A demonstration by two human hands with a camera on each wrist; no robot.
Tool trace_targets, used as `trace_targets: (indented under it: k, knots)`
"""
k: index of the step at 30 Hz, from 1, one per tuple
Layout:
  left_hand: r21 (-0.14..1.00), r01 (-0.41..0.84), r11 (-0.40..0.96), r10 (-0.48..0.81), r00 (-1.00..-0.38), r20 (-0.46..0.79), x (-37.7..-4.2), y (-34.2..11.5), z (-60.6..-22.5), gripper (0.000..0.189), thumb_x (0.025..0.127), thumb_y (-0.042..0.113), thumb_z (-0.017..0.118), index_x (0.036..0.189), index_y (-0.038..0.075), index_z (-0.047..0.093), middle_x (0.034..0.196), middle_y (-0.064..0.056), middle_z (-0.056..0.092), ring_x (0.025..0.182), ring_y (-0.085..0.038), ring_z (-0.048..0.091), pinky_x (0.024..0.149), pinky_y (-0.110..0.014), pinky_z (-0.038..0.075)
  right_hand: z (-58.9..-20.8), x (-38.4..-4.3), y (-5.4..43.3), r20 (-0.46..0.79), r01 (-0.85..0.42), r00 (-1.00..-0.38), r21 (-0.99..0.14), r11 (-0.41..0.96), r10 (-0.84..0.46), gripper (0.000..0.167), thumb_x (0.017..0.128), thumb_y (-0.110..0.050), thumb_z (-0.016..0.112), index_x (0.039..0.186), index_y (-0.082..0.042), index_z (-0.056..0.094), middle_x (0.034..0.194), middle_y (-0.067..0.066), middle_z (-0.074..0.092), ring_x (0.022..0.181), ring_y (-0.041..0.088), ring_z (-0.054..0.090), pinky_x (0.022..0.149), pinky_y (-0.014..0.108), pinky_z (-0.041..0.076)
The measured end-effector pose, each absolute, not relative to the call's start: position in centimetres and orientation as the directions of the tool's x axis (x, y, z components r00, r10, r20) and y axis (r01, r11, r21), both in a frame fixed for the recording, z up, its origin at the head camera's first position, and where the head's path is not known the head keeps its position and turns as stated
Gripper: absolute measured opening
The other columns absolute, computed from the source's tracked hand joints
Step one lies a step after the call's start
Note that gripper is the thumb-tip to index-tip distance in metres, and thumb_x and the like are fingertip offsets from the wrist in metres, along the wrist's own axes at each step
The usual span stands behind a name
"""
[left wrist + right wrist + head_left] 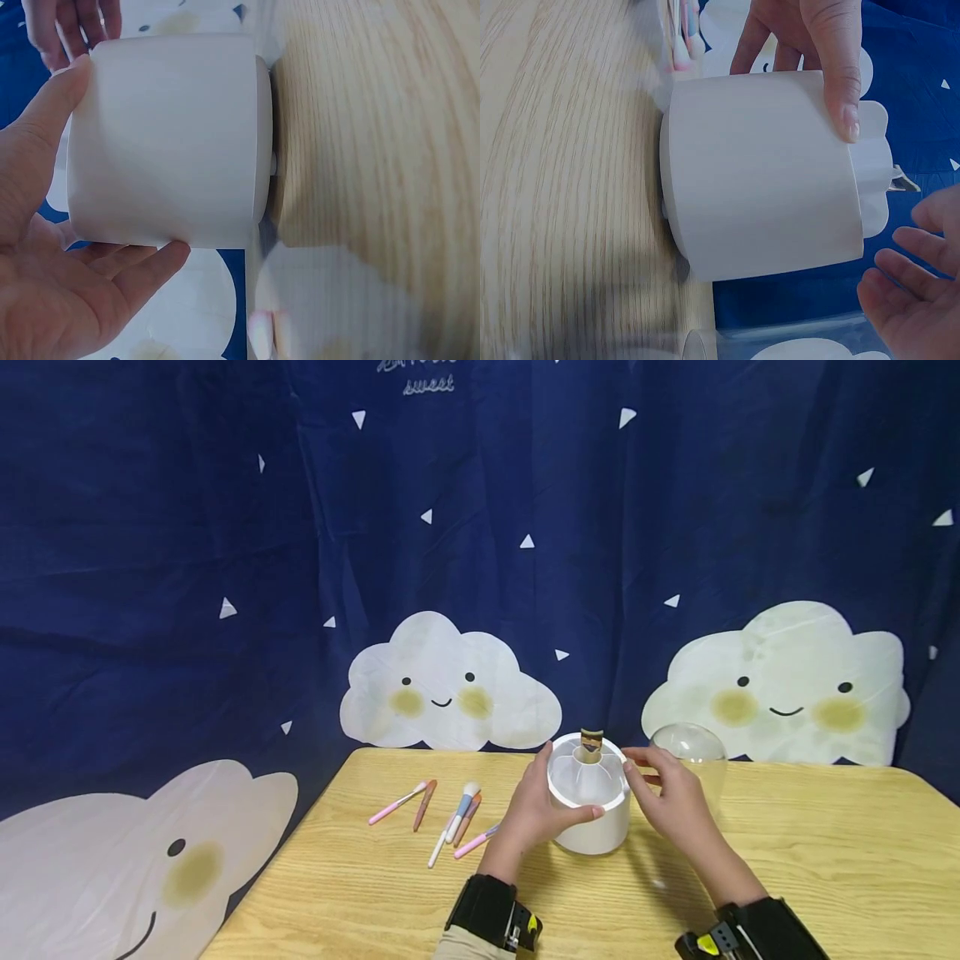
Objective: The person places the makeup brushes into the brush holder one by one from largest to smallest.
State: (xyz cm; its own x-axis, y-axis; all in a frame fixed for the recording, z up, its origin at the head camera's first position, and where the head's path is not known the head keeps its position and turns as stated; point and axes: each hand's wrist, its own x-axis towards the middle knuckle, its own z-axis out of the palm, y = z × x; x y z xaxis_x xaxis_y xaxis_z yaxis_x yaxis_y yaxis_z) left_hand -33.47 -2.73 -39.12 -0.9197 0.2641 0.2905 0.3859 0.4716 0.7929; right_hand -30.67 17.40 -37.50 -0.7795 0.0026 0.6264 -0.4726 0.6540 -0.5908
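A white round makeup brush holder (592,832), with divided compartments and a tan-and-black tag (592,743) on its central post, stands upright on the wooden table. Around its left side curves my left hand (534,810), gripping it with the thumb on the near wall and the fingers on the far side. Beside the rim on the right is my right hand (671,797), its fingers loosely bent; in the right wrist view those fingers (919,281) are apart from the wall and hold nothing. Behind the right hand stands a clear dome cover (693,742), partly hidden.
Several makeup brushes lie loose on the table left of the holder, among them a blue-and-white brush (462,810), a pink-handled brush (393,806) and a brown one (424,806). A dark blue curtain (480,577) with cloud prints hangs behind the table (840,852).
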Motion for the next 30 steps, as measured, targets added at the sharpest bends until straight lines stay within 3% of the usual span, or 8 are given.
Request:
trace_targets:
  k: [5, 13, 30]
  knots:
    - [0.799, 0.379, 0.467, 0.262, -0.922, 0.285, -33.6, -2.6, -39.3, 0.115, 0.073, 0.037, 0.092, 0.160, 0.005, 0.023, 0.153, -0.017, 0.044, 0.137, -0.032, 0.047, 0.110, -0.049, 0.042, -37.8, -30.8, 17.8, 0.629, -0.474, -0.777, -0.559, 0.680, -0.025, 0.025, 0.095, -0.003, 0.064, 0.118, 0.008, 0.068, 0.117, 0.027, 0.068, 0.109, 0.046, 0.064, 0.084, 0.056, 0.057]
    - [0.790, 0.394, 0.470, 0.236, -0.918, 0.318, -33.9, -2.5, -39.5, 0.108, 0.075, 0.036, 0.091, 0.157, 0.007, 0.029, 0.144, -0.013, 0.052, 0.129, -0.030, 0.054, 0.105, -0.048, 0.047, -38.4, -31.2, 17.5, 0.622, -0.488, -0.780, -0.525, 0.697, -0.077, 0.029, 0.092, 0.000, 0.064, 0.119, 0.011, 0.065, 0.118, 0.029, 0.067, 0.109, 0.047, 0.063, 0.084, 0.057, 0.057]
    - [0.788, 0.349, 0.508, 0.162, -0.937, 0.311, -33.7, -2.5, -39.7, 0.104, 0.080, 0.036, 0.088, 0.157, 0.003, 0.028, 0.143, -0.022, 0.053, 0.127, -0.036, 0.055, 0.102, -0.054, 0.047, -38.9, -31.1, 16.7, 0.665, -0.524, -0.739, -0.467, 0.712, -0.107, 0.031, 0.088, 0.003, 0.066, 0.118, 0.011, 0.066, 0.121, 0.029, 0.065, 0.107, 0.046, 0.065, 0.079, 0.054, 0.058]
